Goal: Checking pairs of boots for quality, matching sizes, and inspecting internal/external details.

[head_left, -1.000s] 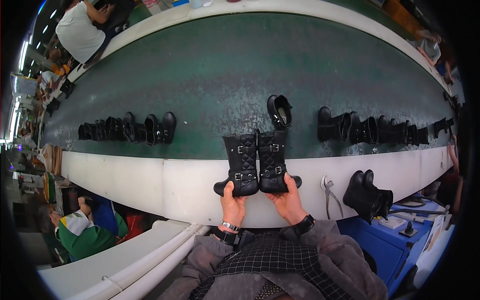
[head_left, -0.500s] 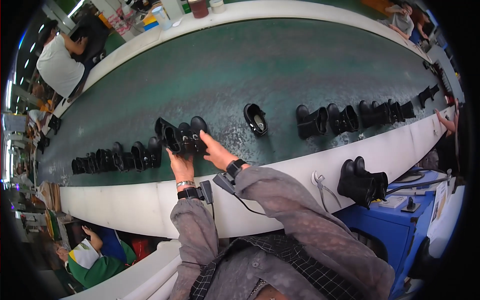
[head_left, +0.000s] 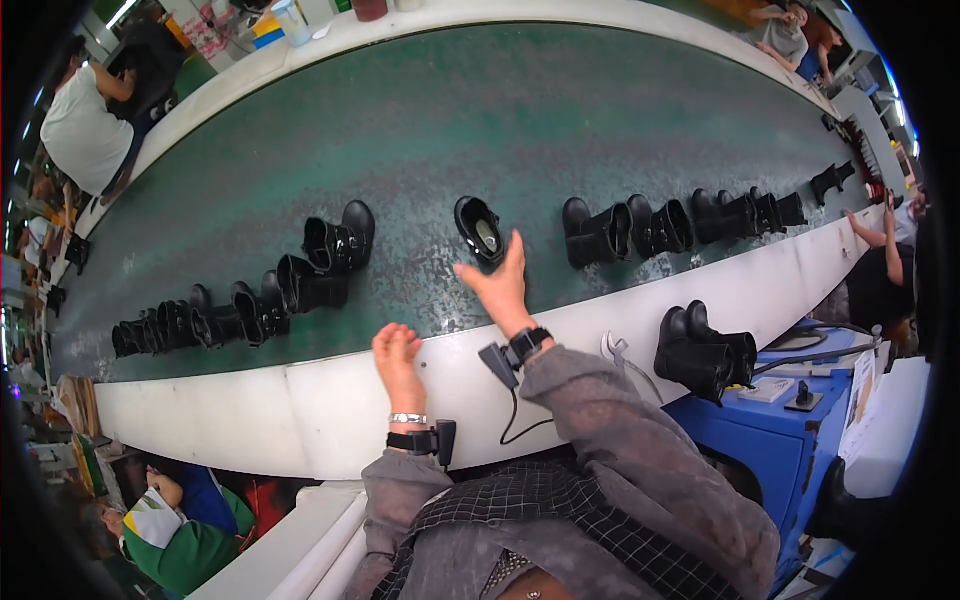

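Observation:
My right hand [head_left: 500,287] reaches over the green surface, thumb and fingers spread beside a single black boot [head_left: 480,230] that shows its opening and pale inside. The hand holds nothing; whether a fingertip touches the boot I cannot tell. Above the white near edge, my left hand [head_left: 399,366] has loosely bent fingers with nothing in them. Farther left, a black boot with buckled straps [head_left: 338,240] lies against another black boot [head_left: 312,285], both apart from my hands. Black bands with small boxes sit on both wrists.
More black boots [head_left: 200,318] line the left, and others [head_left: 660,225] the right. Pliers [head_left: 628,362] lie on the white edge [head_left: 220,420] near a standing pair of boots [head_left: 700,350]. A blue cabinet [head_left: 745,440] stands at right. Other people are around the table.
My hands have let go of the buckled boot, which now lies on the green surface at left. My right hand has moved right to the single boot; my left hand has drawn back nearer.

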`<state>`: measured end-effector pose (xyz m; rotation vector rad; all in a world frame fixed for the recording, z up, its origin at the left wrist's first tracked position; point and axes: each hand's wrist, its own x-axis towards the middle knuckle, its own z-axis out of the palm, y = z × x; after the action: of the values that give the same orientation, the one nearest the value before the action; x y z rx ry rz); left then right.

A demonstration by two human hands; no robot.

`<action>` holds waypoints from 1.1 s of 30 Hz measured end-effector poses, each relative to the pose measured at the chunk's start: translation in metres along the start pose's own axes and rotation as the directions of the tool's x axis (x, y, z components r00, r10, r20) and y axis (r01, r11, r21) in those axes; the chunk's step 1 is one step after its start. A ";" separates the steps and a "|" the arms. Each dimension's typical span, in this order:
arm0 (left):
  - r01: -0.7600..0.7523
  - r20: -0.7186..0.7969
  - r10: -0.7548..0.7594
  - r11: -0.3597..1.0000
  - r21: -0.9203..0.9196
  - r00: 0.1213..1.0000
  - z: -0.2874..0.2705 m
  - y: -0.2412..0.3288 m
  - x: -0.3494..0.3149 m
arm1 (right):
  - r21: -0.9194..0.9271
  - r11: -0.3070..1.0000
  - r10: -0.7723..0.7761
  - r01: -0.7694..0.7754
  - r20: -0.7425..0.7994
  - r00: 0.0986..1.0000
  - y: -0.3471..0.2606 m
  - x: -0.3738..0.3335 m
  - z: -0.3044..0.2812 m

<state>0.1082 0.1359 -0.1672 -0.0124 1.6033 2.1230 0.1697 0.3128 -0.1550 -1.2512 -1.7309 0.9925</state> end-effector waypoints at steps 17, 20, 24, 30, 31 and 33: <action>0.564 0.613 -0.229 0.702 -0.434 0.756 0.019 -0.005 -0.049 | 0.264 0.932 0.039 -0.247 0.606 0.794 0.033 -0.050 -0.155; 0.562 0.720 -0.168 0.749 -0.350 0.673 0.014 0.003 -0.067 | 0.204 0.970 0.098 -0.133 0.173 0.980 0.060 0.007 -0.145; 0.540 0.788 -0.055 0.758 -0.366 0.613 0.028 0.002 -0.085 | 0.226 0.953 0.135 -0.202 0.279 0.951 0.068 0.068 -0.133; 0.630 0.808 -0.148 0.710 -0.314 0.570 0.030 0.008 -0.099 | 0.719 0.461 0.244 -0.519 0.460 0.854 0.069 0.071 -0.158; 0.634 0.810 -0.148 0.706 -0.315 0.567 0.028 0.010 -0.099 | 0.725 0.367 0.187 -0.583 0.556 0.810 0.070 0.062 -0.165; 0.597 0.809 -0.192 0.770 -0.227 0.556 0.026 0.015 -0.097 | 0.679 0.278 0.067 -0.679 0.692 0.719 0.057 0.028 -0.180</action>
<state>0.1960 0.1212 -0.1175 0.2726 0.4724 1.7174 0.3469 0.3796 -0.1305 -0.5882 -0.7571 2.4154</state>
